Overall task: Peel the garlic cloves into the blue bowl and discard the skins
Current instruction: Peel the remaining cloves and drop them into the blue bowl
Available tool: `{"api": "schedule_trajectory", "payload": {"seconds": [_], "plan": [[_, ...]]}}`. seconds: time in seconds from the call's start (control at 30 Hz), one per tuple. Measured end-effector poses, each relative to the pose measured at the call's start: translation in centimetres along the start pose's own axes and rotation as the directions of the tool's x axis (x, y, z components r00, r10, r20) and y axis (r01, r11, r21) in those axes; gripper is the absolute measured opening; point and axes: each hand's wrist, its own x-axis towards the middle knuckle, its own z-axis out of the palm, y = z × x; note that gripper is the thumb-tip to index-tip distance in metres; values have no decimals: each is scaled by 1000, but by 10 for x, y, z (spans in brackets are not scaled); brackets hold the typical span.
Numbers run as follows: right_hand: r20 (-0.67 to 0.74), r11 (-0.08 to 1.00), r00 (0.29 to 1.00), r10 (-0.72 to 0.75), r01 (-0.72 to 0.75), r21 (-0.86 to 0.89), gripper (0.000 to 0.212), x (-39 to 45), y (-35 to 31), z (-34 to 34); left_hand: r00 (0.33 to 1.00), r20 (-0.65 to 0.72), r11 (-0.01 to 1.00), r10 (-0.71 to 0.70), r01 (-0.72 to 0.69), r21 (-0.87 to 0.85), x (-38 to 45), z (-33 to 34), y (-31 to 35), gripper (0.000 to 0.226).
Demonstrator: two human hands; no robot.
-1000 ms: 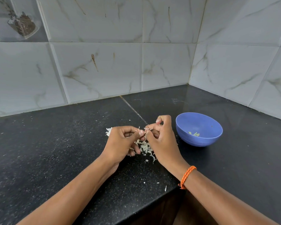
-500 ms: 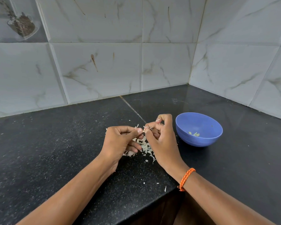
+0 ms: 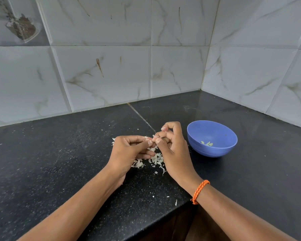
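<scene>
My left hand and my right hand meet above the black counter, both pinching a small pinkish garlic clove between thumbs and fingertips. Most of the clove is hidden by my fingers. Under my hands lies a pile of white garlic skins. The blue bowl stands on the counter just right of my right hand, with a few peeled cloves at its bottom.
The black counter runs into a corner of marble-look wall tiles. Its front edge cuts diagonally below my forearms. Small skin flakes lie near that edge. An orange cord bracelet circles my right wrist.
Both hands stay in place over the skins pile; the fingers have shifted slightly around the clove. The bowl has not moved.
</scene>
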Motion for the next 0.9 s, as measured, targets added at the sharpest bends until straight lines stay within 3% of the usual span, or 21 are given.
{"api": "schedule_trajectory", "payload": {"seconds": [0.17,0.33,0.6,0.7,0.9], "plan": [[-70,997,996,-62,59,-47,26,3,2,-4,999,-34,999,25,-23,39,2,-1,-2,10],[14,991,996,-84,85,-105,45,1,3,-6,998,-17,996,56,-55,76,2,1,-2,11],[-30,1000,1000,-8,8,-1,33,0,-1,-5,997,-4,993,83,-83,87,2,2,-3,9],[-53,995,998,-28,23,-93,34,3,3,-7,996,-9,992,84,-83,91,3,2,-3,10],[-100,994,994,-40,30,-105,52,8,8,-10,996,-22,991,87,-85,103,3,0,-5,13]]}}
